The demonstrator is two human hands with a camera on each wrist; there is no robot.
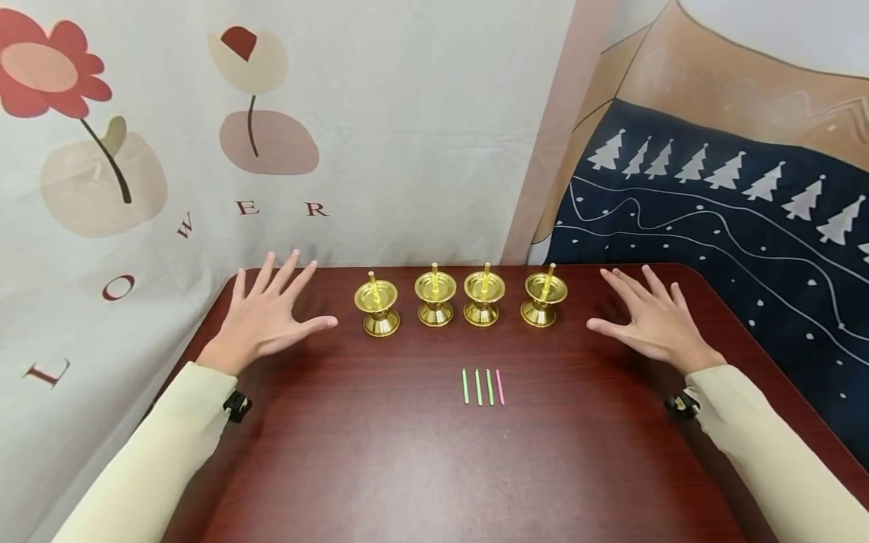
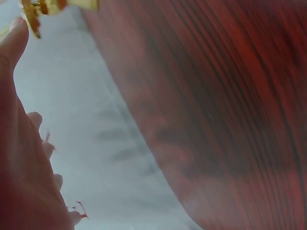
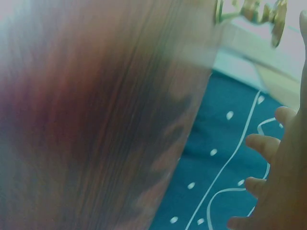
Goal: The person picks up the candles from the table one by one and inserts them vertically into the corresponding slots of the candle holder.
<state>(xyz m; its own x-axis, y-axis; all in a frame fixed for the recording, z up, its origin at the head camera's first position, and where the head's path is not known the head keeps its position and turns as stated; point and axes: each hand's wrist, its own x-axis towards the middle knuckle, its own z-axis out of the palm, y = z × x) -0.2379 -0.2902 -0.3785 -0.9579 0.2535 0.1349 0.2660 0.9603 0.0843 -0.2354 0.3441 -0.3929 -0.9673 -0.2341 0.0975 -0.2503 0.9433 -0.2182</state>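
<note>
Several gold-coloured metal candle holders, each with a dish, a flared foot and a thin upright stem, stand in a row near the table's far edge; the leftmost holder and the rightmost holder mark its ends. In front of them lie three thin green candles and one pink candle, side by side. My left hand hovers left of the row, fingers spread, holding nothing. To the right of the row, my right hand is likewise spread and holds nothing. Each wrist view catches part of a holder near the thumb.
The dark red wooden table has rounded far corners. Behind it hangs a pale cloth with flower prints and letters. A dark blue cloth with white trees hangs at the right.
</note>
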